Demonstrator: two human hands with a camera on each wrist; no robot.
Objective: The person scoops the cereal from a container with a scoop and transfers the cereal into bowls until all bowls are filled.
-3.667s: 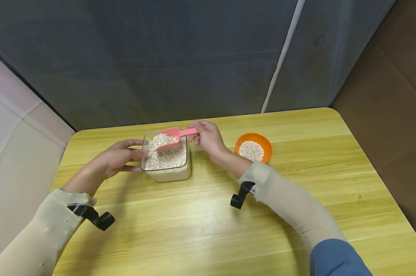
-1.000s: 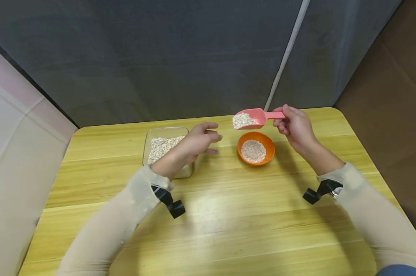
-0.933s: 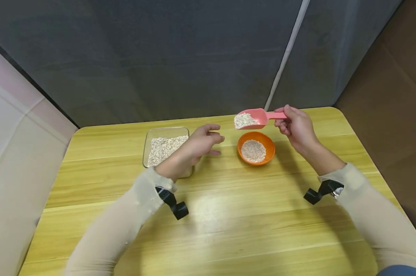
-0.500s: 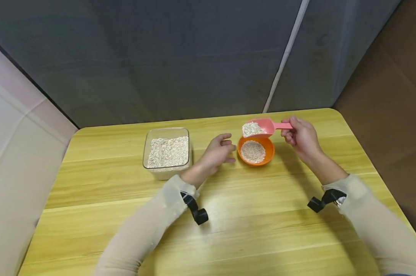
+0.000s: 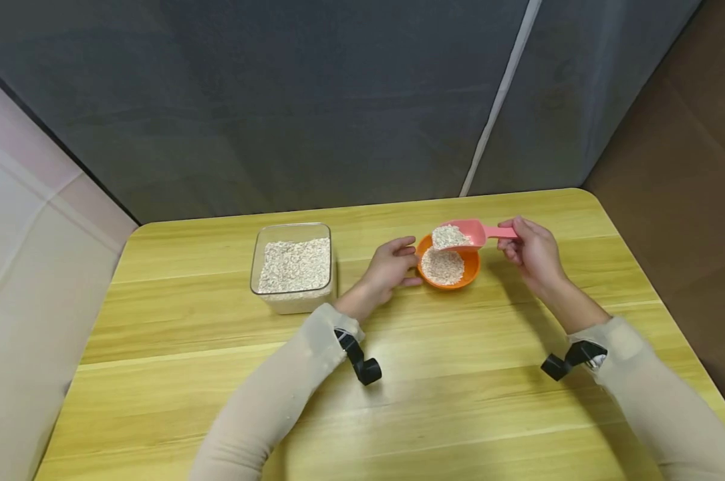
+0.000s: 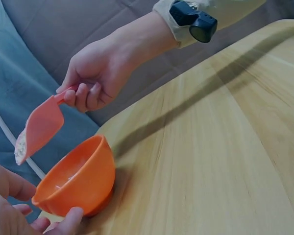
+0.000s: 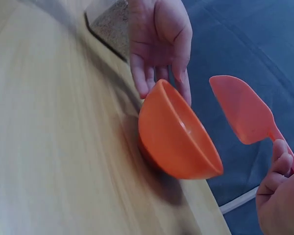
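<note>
A pink scoop (image 5: 461, 234) heaped with oats hangs over an orange bowl (image 5: 467, 270) of oats, its handle pinched by the right hand (image 5: 533, 254). The left hand (image 5: 391, 267) cups the bowl's side, fingers relaxed. A clear oat container (image 5: 294, 268) stands well left on the wooden surface (image 5: 446, 401).

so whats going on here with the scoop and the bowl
A person's right hand grips the handle of a pink scoop loaded with oat flakes and holds it just above an orange bowl that already has some flakes in it. The left hand rests against the bowl's near-left side, fingers on its wall. A clear container of flakes sits further left on the wooden table.
</note>
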